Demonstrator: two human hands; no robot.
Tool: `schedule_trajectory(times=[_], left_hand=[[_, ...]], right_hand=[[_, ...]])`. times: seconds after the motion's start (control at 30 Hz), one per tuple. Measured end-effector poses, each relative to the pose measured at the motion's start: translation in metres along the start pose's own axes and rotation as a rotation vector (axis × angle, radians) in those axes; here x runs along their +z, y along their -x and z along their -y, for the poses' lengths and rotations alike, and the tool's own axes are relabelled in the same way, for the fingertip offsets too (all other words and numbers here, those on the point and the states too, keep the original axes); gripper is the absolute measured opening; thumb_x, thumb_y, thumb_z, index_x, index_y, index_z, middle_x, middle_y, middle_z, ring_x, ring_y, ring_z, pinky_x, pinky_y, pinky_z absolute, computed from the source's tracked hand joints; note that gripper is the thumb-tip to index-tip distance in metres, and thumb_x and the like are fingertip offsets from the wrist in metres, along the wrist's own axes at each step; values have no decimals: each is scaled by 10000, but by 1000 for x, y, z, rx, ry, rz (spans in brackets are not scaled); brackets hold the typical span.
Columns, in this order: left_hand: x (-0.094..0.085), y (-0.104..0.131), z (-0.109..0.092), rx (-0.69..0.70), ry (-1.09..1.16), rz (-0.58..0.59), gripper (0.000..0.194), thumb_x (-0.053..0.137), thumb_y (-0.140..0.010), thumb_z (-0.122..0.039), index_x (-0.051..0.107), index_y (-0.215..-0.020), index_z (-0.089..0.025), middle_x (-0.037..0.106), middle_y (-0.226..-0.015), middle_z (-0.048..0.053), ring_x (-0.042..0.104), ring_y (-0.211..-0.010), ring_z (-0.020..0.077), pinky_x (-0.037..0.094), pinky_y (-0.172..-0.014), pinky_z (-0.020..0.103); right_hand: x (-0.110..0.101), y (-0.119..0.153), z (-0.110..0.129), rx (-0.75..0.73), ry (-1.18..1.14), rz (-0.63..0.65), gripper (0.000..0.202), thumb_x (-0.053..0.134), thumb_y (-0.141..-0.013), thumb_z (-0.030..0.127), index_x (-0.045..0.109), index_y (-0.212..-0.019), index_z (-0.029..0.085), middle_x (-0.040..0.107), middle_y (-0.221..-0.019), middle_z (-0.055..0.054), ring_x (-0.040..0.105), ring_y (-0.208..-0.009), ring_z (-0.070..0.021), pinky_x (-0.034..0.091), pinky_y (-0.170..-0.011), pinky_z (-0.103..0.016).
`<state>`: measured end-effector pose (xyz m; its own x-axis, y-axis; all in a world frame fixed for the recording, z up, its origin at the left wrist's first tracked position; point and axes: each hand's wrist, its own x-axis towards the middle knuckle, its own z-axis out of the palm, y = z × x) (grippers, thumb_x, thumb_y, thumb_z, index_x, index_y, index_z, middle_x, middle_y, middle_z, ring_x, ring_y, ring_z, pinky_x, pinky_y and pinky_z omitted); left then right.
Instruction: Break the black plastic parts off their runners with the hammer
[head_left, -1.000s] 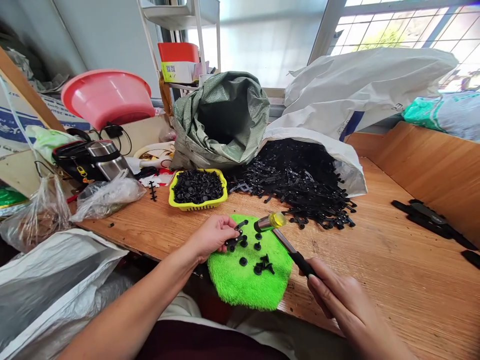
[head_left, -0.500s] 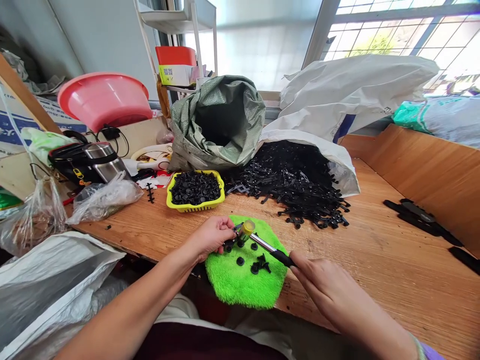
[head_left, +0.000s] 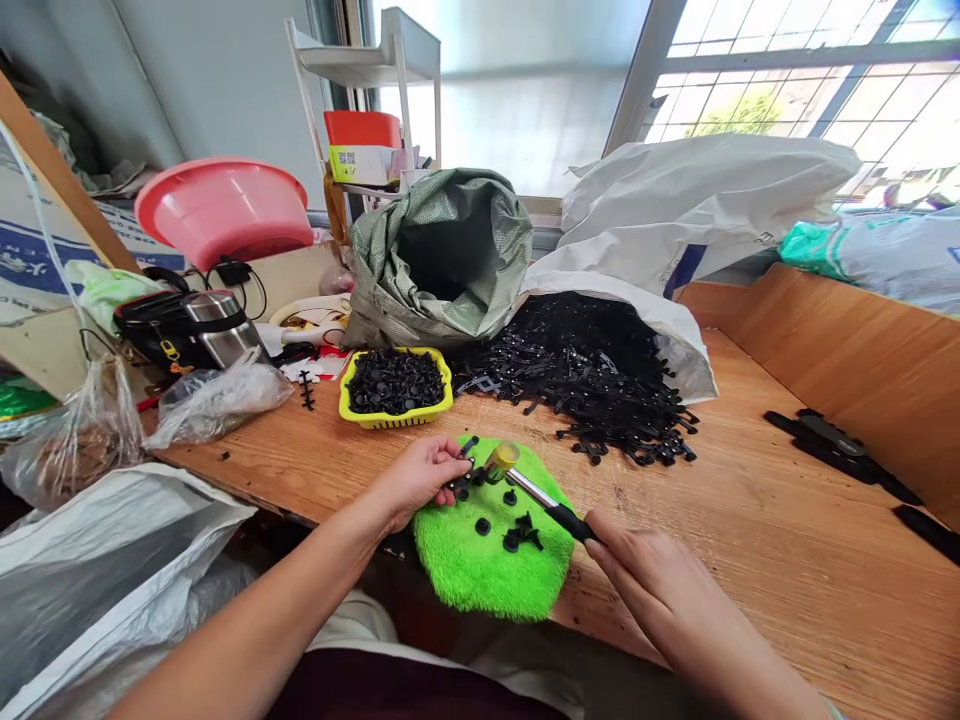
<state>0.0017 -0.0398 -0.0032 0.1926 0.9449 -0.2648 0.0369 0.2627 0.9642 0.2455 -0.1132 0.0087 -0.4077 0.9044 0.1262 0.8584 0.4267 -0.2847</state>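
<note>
My left hand [head_left: 431,475] pinches a small black plastic part [head_left: 463,476] over the far left of a green cloth [head_left: 487,580]. In my right hand [head_left: 637,555] is a small mallet [head_left: 536,490] with a black grip, a metal shaft and a yellowish head. The mallet's head is just right of the black part; whether they touch, I cannot tell. Several black plastic clips [head_left: 523,533] lie on the cloth, some standing on their round heads. Behind the cloth stands a yellow basket [head_left: 396,421] filled with similar clips.
A heap of black plastic parts [head_left: 600,390] spills from a white sack [head_left: 694,365]. An open grey-green sack [head_left: 375,300] stands behind the basket. Clear plastic bags [head_left: 217,400] and a steel flask [head_left: 221,330] sit on the left. Black strips [head_left: 832,445] lie on the right.
The mallet's head has shifted slightly right, away from my left fingers. The black part in my left hand shows more now. The whole view has moved a little.
</note>
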Motion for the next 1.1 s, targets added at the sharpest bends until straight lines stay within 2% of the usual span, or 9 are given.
schedule_trajectory(times=[0.13,0.27,0.4,0.57,0.73,0.9,1.1], left_hand=[[-7,12,2,-40,216,80,324,722,-602,-138,531,-863,-118,589,-616,-18,530,-466,41,454,-449,124],[-2,19,3,-53,336,70,347,745,-571,-111,528,-841,-119,593,-649,0,565,-564,73,499,-495,150],[5,21,7,-75,340,58,304,719,-585,-80,510,-801,-126,559,-587,-22,551,-521,67,497,-475,149],[6,22,13,-99,310,48,273,684,-621,-74,498,-814,-124,587,-630,0,573,-524,71,500,-478,144],[8,22,12,-99,296,43,275,684,-620,-74,500,-818,-123,600,-686,16,592,-559,82,512,-486,153],[10,23,10,-93,272,21,285,704,-610,-98,487,-792,-133,565,-623,-17,569,-520,71,488,-436,133],[10,26,9,-85,311,22,305,729,-579,-99,496,-774,-130,580,-594,-13,565,-511,70,501,-446,141]], right_hand=[[0,20,-6,63,-241,-191,395,281,-920,454,588,-809,231,649,-676,-58,601,-622,-211,440,-523,-280],[1,34,-9,156,-412,-198,358,352,-902,451,609,-791,228,558,-522,2,525,-472,-173,399,-443,-259],[2,39,-9,235,-507,-241,375,381,-873,502,625,-812,224,536,-512,5,538,-515,-189,392,-451,-262],[4,41,-8,221,-481,-227,345,400,-868,481,619,-744,247,500,-469,6,529,-494,-195,394,-459,-271],[3,39,-2,171,-455,-249,349,375,-875,482,617,-772,252,529,-488,8,508,-460,-186,397,-461,-275],[0,37,7,176,-436,-210,367,331,-895,479,592,-782,247,532,-518,19,516,-472,-175,378,-476,-270],[-8,32,12,109,-375,-166,354,317,-913,448,543,-734,244,532,-520,18,521,-474,-171,380,-496,-269]])
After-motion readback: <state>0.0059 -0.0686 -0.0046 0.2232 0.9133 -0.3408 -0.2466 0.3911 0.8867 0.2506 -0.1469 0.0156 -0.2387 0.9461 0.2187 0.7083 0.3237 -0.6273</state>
